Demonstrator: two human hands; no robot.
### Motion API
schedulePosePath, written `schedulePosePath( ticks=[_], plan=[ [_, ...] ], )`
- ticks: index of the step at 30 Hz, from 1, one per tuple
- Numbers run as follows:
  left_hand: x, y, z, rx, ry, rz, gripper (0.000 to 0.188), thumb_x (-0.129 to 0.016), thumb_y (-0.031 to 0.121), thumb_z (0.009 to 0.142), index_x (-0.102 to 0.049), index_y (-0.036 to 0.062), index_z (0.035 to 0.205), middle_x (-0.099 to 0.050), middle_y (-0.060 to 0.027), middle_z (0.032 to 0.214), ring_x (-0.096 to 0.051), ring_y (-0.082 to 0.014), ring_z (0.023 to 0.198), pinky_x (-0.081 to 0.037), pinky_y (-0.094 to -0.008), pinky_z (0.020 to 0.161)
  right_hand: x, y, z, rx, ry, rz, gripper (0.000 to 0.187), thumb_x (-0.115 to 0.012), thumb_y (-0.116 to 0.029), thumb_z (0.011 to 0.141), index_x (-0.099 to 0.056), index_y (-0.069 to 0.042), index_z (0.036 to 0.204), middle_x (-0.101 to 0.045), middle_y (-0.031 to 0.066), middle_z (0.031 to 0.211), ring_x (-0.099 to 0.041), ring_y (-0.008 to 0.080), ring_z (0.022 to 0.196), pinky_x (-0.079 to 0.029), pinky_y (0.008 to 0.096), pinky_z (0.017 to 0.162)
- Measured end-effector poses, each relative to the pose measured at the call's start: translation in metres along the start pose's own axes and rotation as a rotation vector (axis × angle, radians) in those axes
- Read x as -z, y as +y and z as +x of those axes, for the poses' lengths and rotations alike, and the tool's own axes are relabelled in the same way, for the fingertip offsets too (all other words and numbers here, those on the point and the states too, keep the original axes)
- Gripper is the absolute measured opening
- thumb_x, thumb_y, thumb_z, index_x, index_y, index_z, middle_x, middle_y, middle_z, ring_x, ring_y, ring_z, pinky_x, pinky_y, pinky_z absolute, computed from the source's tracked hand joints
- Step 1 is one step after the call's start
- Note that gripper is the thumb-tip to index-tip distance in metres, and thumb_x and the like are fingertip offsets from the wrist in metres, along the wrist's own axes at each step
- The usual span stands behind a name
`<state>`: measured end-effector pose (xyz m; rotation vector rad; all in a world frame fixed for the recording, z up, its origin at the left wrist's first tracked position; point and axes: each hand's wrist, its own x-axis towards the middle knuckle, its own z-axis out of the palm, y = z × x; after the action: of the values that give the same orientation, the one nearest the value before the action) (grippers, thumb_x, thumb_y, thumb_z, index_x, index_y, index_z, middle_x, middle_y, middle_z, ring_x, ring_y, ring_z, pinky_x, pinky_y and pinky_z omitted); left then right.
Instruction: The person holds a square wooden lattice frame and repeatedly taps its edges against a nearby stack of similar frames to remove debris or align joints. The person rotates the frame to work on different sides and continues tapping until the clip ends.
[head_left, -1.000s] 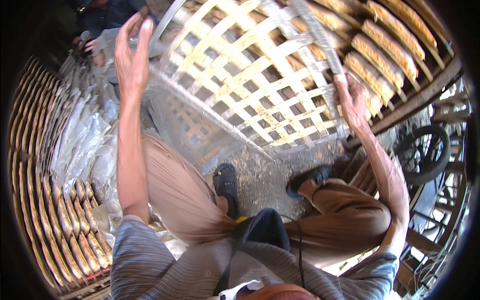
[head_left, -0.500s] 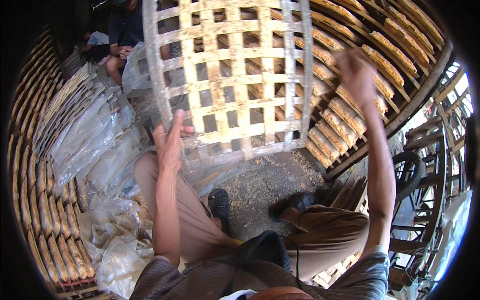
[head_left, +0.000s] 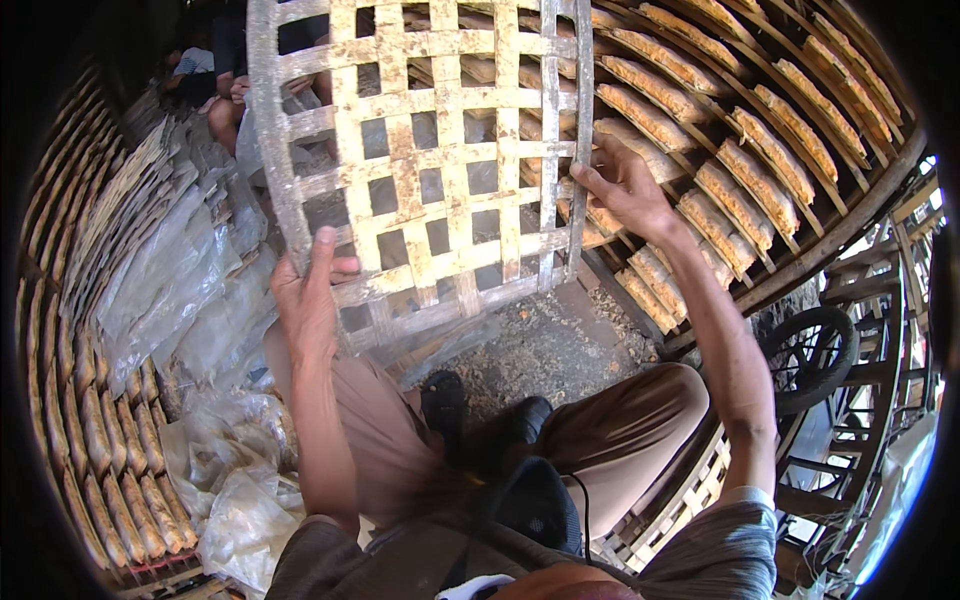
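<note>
You hold a woven bamboo lattice tray [head_left: 430, 160] upright in front of you, above your knees, and both hands are clamped on it. Your left hand [head_left: 305, 300] grips the lower left corner, fingers wrapped round the frame from behind and thumb hooked over a slat, which takes the weight from below. Your right hand [head_left: 625, 190] reaches higher and pinches the right edge, steadying the tray so it does not swing. The tray looks empty, its open squares showing the gritty floor [head_left: 540, 350] and your dark shoes [head_left: 445, 400] beneath. To your right, racks of drying food strips [head_left: 760, 170] lean on wooden rails; to your left, crumpled clear plastic sheets [head_left: 170, 290] lie over more loaded racks. Another person sits at the far upper left.
</note>
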<state>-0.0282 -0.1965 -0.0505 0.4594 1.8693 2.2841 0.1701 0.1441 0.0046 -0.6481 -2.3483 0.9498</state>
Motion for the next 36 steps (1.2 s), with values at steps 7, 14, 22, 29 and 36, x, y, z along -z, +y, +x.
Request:
schedulePosePath(
  ticks=[7, 14, 22, 29, 36],
  plan=[
    [-0.007, 0.027, 0.001, -0.122, 0.037, 0.204, 0.034, -0.075, 0.038, 0.102, -0.070, 0.0052, 0.103, -0.072, -0.0076, 0.076, -0.066, -0.0138, 0.067, -0.055, -0.0310, 0.067, -0.031, 0.003, 0.020, 0.052, 0.235, -0.219, 0.033, -0.070, -0.020, 0.086, -0.059, 0.008, 0.099, -0.064, 0.0159, 0.077, -0.059, 0.0251, 0.063, -0.053, 0.0402, 0.057],
    [-0.017, 0.042, 0.005, -0.154, 0.170, 0.261, 0.028, -0.077, 0.031, 0.101, -0.072, 0.0032, 0.107, -0.073, -0.0096, 0.073, -0.067, -0.0144, 0.061, -0.054, -0.0274, 0.059, -0.017, 0.057, 0.023, -0.005, -0.268, 0.778, 0.051, -0.069, -0.007, 0.093, -0.055, 0.004, 0.141, -0.074, 0.0150, 0.120, -0.074, 0.0232, 0.108, -0.062, 0.0421, 0.101],
    [-0.004, 0.061, -0.031, -0.077, 0.407, 0.357, 0.038, -0.079, 0.043, 0.099, -0.070, 0.0067, 0.103, -0.069, -0.0049, 0.073, -0.061, -0.0115, 0.065, -0.048, -0.0289, 0.065, -0.049, 0.059, 0.051, 0.087, -0.598, 0.970, 0.052, -0.065, 0.007, 0.092, -0.055, 0.001, 0.143, -0.071, 0.0085, 0.119, -0.074, 0.0181, 0.104, -0.063, 0.0405, 0.095],
    [0.009, 0.076, -0.040, -0.175, 0.492, 0.372, 0.037, -0.078, 0.041, 0.100, -0.070, 0.0056, 0.109, -0.070, -0.0053, 0.073, -0.059, -0.0109, 0.064, -0.044, -0.0274, 0.058, -0.081, 0.021, 0.058, 0.189, -0.357, 0.466, 0.046, -0.076, -0.001, 0.088, -0.063, 0.002, 0.132, -0.075, 0.0114, 0.107, -0.071, 0.0125, 0.081, -0.057, 0.0307, 0.073],
    [-0.010, 0.100, -0.043, -0.288, 0.331, 0.392, 0.026, -0.076, 0.025, 0.103, -0.074, 0.0003, 0.112, -0.074, -0.0080, 0.078, -0.069, -0.0124, 0.067, -0.056, -0.0273, 0.063, -0.080, 0.030, 0.053, 0.217, -0.259, 0.385, 0.046, -0.074, -0.006, 0.085, -0.063, 0.005, 0.128, -0.070, 0.0146, 0.103, -0.070, 0.0216, 0.088, -0.060, 0.0412, 0.082]
  ],
)
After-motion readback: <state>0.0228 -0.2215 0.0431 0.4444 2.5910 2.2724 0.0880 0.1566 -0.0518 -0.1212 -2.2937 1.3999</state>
